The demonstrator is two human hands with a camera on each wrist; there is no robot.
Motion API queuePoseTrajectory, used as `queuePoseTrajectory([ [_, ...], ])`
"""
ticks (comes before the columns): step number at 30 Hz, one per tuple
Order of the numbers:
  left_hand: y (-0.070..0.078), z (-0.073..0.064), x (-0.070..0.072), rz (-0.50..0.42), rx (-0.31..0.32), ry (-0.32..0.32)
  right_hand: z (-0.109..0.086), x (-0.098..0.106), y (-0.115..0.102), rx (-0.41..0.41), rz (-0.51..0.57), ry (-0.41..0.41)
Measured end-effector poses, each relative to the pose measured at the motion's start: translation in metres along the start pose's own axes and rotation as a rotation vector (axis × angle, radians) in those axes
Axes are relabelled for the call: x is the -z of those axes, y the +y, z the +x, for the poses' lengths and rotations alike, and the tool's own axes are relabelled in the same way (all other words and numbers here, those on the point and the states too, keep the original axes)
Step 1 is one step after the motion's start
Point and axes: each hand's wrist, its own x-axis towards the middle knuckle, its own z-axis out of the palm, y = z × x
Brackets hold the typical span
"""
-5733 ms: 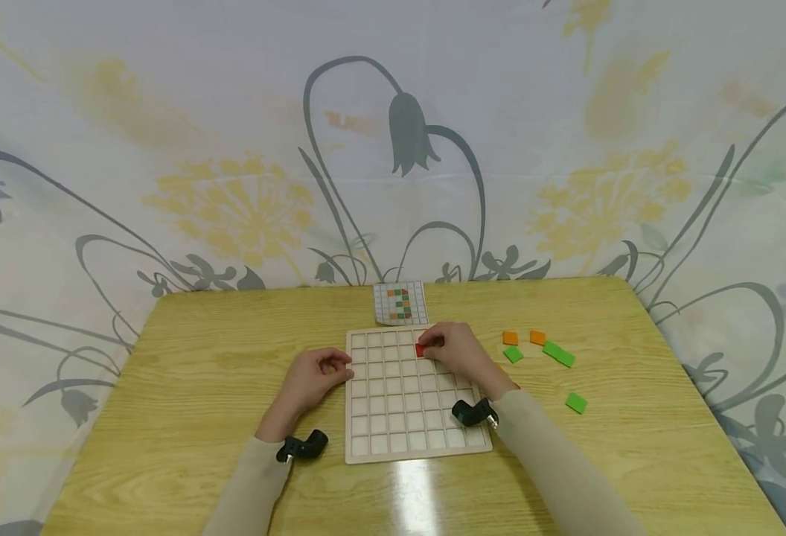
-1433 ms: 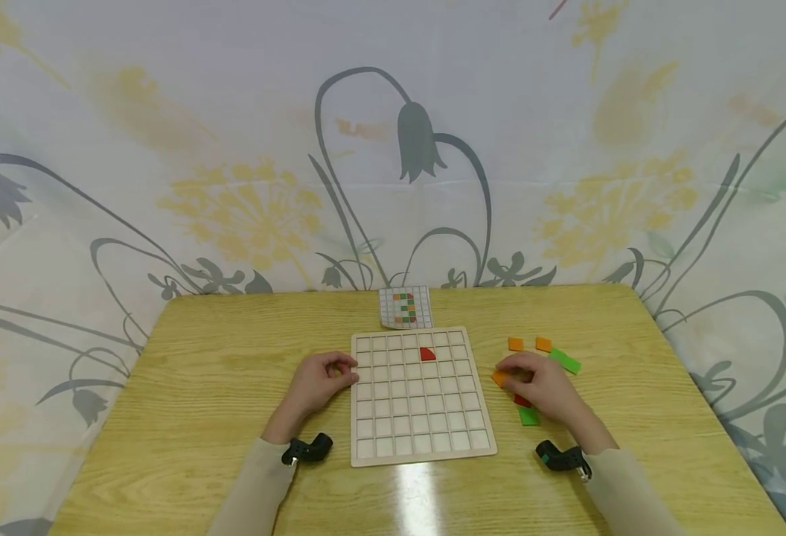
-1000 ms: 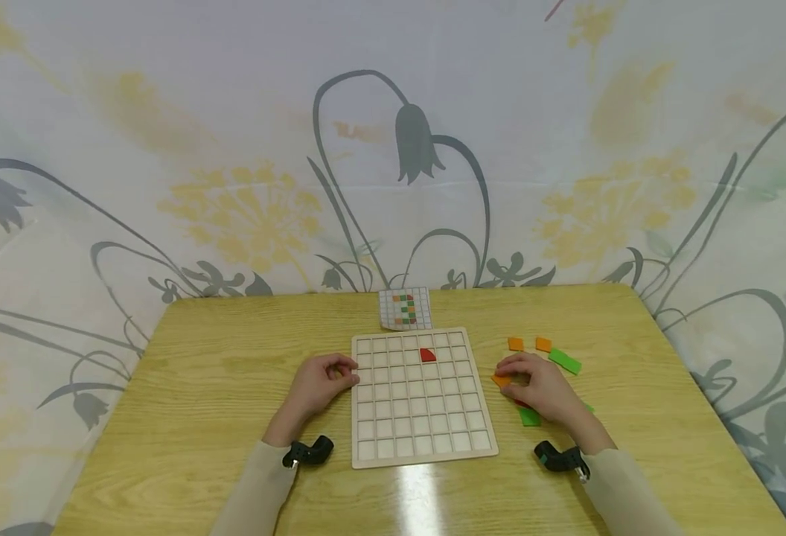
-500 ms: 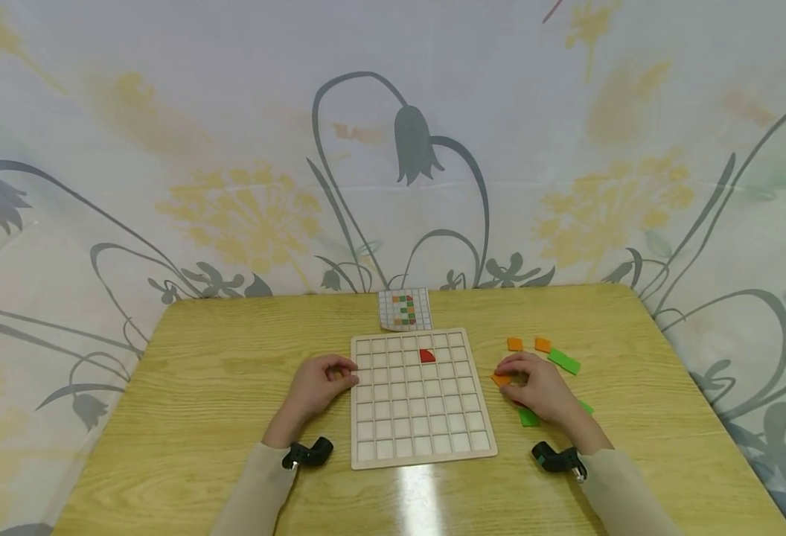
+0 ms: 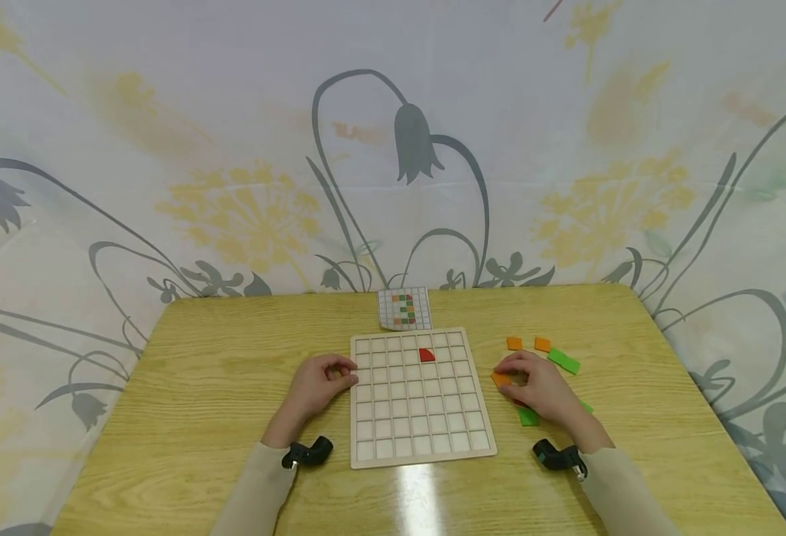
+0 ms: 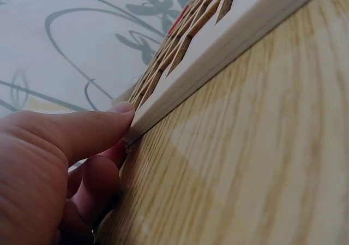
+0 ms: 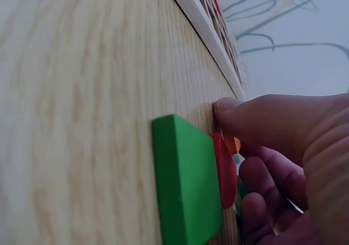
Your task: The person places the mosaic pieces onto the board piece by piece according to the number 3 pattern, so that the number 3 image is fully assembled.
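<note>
A pale wooden grid board (image 5: 418,402) lies flat at the middle of the table. My left hand (image 5: 317,385) grips its left edge; in the left wrist view the thumb (image 6: 103,126) lies against the rim. One red tile with a rounded corner (image 5: 426,355) sits in a cell of an upper row. To the right of the board, my right hand (image 5: 540,383) pinches an orange tile (image 5: 500,379) at the table surface. In the right wrist view a green tile (image 7: 191,185) and a red tile (image 7: 224,171) lie close by that hand, which partly hides the orange tile.
Behind the board lies a paper card (image 5: 403,309) printed with a grid of coloured squares. Two orange tiles, one left (image 5: 514,343) and one right (image 5: 542,344), and a green strip of tiles (image 5: 563,361) lie beyond the right hand. A flower-patterned cloth (image 5: 393,149) hangs behind the table.
Several seconds ago my right hand held the red tile over the board; it has since let it go there and moved right to the orange tile. Over the last second, hands stay almost still.
</note>
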Motion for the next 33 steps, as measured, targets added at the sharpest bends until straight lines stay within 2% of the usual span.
queuePoseTrajectory([
  [5, 0.000, 0.000, 0.000, 0.001, -0.002, 0.005, -0.001, 0.003, 0.001, 0.008, -0.007, -0.015],
  [11, -0.002, 0.001, -0.001, -0.001, 0.000, 0.003, -0.005, 0.009, 0.003, 0.023, -0.002, 0.009],
  [19, -0.001, 0.001, -0.001, 0.005, 0.001, 0.011, -0.027, 0.014, 0.008, 0.116, 0.016, 0.023],
  [23, 0.000, 0.001, -0.001, 0.003, 0.000, 0.012, -0.042, 0.019, 0.007, 0.084, 0.046, -0.008],
  [26, -0.001, 0.001, -0.001, 0.001, -0.010, 0.015, -0.052, 0.021, 0.005, 0.050, 0.024, -0.019],
  [33, -0.002, 0.000, -0.001, 0.008, -0.014, 0.019, -0.060, 0.019, 0.004, 0.067, -0.041, 0.015],
])
